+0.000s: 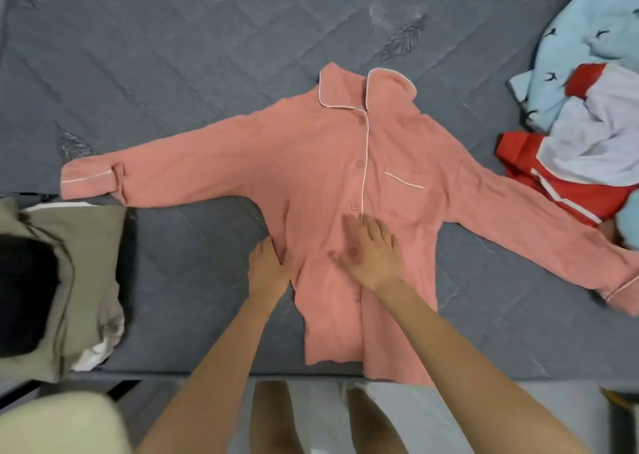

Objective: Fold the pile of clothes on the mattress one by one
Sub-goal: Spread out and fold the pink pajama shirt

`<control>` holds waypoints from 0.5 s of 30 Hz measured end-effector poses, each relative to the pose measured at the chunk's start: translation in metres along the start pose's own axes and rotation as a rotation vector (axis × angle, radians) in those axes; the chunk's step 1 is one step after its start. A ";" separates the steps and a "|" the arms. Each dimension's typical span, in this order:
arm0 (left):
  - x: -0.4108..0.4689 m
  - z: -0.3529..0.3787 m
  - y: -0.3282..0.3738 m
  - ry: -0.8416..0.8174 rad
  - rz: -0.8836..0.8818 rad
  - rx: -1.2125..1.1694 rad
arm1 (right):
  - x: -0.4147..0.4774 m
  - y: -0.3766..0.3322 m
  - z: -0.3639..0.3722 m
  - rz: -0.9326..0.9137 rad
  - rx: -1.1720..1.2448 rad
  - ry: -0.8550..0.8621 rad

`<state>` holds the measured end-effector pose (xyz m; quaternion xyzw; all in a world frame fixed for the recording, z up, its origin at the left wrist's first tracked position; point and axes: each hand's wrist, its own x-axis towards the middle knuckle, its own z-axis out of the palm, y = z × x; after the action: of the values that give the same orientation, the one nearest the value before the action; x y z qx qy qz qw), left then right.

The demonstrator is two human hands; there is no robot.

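A pink long-sleeved pyjama shirt (332,163) with white piping lies face up and buttoned on the grey quilted mattress (173,56), both sleeves spread out sideways. My right hand (366,249) lies flat with spread fingers on the shirt's front, near the button line at the waist. My left hand (268,267) is at the shirt's left side seam, fingers tucked into the fabric fold there and hidden from view. The shirt's hem hangs slightly past the mattress's near edge.
A heap of unfolded clothes (587,125), light blue, white and red, lies at the right and covers part of the right sleeve. Folded beige and black garments (55,280) sit at the left near edge. My legs show below the mattress.
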<state>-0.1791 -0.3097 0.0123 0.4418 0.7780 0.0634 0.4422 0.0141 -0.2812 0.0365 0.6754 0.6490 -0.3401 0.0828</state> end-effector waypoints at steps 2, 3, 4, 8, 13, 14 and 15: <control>-0.008 0.014 -0.001 0.069 -0.027 -0.199 | -0.008 0.010 0.013 -0.012 0.022 -0.012; -0.011 0.018 -0.002 0.097 -0.064 -0.292 | -0.011 0.015 0.019 -0.007 0.041 -0.017; -0.013 0.021 -0.003 0.115 -0.103 -0.360 | -0.015 0.020 0.023 0.012 0.061 -0.027; -0.017 0.033 -0.012 -0.021 -0.250 -0.575 | -0.036 0.048 0.036 0.120 0.086 -0.107; -0.034 0.036 -0.021 -0.304 -0.348 -0.902 | -0.068 0.083 0.048 0.240 0.097 -0.071; -0.036 0.036 -0.023 -0.338 -0.352 -0.984 | -0.074 0.089 0.051 0.277 0.104 -0.044; -0.038 0.035 -0.024 -0.340 -0.342 -1.012 | -0.080 0.096 0.054 0.327 0.128 -0.018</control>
<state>-0.1598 -0.3627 0.0040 0.0460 0.6290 0.2843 0.7221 0.0901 -0.3905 0.0092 0.7727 0.5069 -0.3689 0.0998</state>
